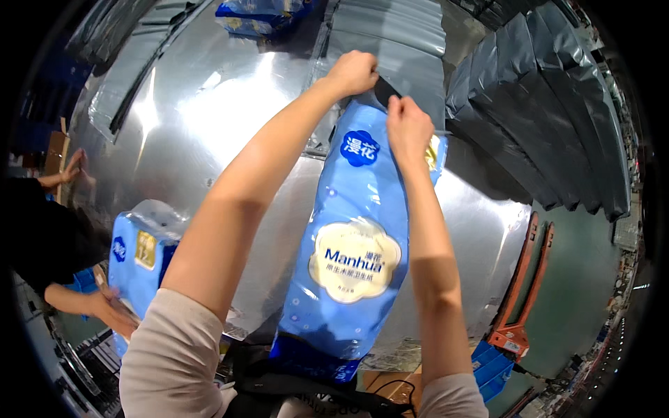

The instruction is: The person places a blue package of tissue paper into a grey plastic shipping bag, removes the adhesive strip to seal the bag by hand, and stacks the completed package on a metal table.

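Observation:
A long blue pack of toilet paper rolls (348,195) lies lengthwise between my forearms, its near end close to my body. At its far end, both my hands are closed on the edge of a grey plastic mailing bag (408,56), whose black inside shows between them. My left hand (354,72) pinches the edge on the left, farther away. My right hand (410,127) grips it on the right, over the pack's far right corner. The bag tops a pile of overlapping grey bags. How far the pack reaches into the bag is hard to see.
Black-grey mailing bags (536,104) hang over the table's right side. More grey bags (139,70) lie at far left. Another blue pack (261,17) sits at the back; a person's hand (111,312) touches one (132,261) at left. An orange pallet jack (514,313) stands right.

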### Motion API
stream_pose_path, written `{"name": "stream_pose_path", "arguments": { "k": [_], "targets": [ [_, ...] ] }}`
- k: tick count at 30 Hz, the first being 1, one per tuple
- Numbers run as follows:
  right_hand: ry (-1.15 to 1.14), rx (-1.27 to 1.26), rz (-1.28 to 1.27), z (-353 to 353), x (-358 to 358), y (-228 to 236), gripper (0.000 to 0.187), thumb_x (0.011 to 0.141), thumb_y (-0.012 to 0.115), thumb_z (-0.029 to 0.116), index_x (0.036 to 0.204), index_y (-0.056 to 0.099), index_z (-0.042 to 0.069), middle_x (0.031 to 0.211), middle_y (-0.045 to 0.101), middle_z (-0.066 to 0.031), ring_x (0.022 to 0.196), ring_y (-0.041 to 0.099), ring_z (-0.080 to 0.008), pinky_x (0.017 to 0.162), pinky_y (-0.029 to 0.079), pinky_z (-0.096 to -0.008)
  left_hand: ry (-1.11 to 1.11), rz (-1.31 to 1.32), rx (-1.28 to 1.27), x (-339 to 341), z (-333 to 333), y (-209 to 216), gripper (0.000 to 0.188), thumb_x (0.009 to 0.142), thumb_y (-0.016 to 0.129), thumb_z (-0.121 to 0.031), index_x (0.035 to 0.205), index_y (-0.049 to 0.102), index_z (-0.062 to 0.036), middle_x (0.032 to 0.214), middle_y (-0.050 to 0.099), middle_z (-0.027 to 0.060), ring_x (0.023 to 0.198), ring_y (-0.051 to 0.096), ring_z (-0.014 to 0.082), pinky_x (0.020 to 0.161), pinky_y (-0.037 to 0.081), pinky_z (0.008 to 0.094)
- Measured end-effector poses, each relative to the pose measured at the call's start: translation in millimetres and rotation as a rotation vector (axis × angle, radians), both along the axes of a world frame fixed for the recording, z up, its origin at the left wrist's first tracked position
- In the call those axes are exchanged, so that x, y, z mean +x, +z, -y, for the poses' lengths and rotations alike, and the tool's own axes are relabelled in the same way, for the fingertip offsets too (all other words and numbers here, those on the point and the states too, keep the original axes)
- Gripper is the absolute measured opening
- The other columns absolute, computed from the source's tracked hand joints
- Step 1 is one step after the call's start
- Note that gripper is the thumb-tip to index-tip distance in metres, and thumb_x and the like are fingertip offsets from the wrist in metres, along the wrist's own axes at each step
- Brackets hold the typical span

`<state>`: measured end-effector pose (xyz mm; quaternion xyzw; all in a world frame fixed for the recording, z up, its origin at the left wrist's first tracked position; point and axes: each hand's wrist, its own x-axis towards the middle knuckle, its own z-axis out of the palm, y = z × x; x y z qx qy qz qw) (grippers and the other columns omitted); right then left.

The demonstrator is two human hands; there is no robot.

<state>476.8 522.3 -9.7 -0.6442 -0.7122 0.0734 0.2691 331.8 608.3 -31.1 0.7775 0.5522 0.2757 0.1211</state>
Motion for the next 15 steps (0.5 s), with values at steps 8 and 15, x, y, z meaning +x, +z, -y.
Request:
{"name": "stream_pose_path", "arguments": {
  "k": [8, 15],
  "targets": [
    [0.023, 0.261, 0.004, -39, 76, -34, 0.031, 0.069, 0.059, 0.012, 0.097, 0.049, 0.003, 0.101, 0.053, -0.017, 0.078, 0.057, -0.0294, 0.071, 0.046, -0.0351, -0.004, 0.041, 0.328, -41, 89, -29, 0.014, 0.057, 0.049, 0.007, 0.067, 0.048, -0.0033, 0.065, 0.042, 0.0111, 0.064, 0.051, 0.0276, 0.053, 0.042, 0.0341],
    [-0.161, -0.06, -0.821, -20, 157, -169, 0.021, 0.078, 0.051, 0.016, 0.083, 0.059, -0.004, 0.076, 0.062, -0.012, 0.071, 0.058, -0.0198, 0.067, 0.045, -0.0319, 0.548, 0.544, -0.171, 8, 90, -116, 0.008, 0.064, 0.054, -0.006, 0.068, 0.052, -0.0002, 0.065, 0.055, 0.02, 0.065, 0.054, 0.039, 0.059, 0.043, 0.0431]
  ]
}}
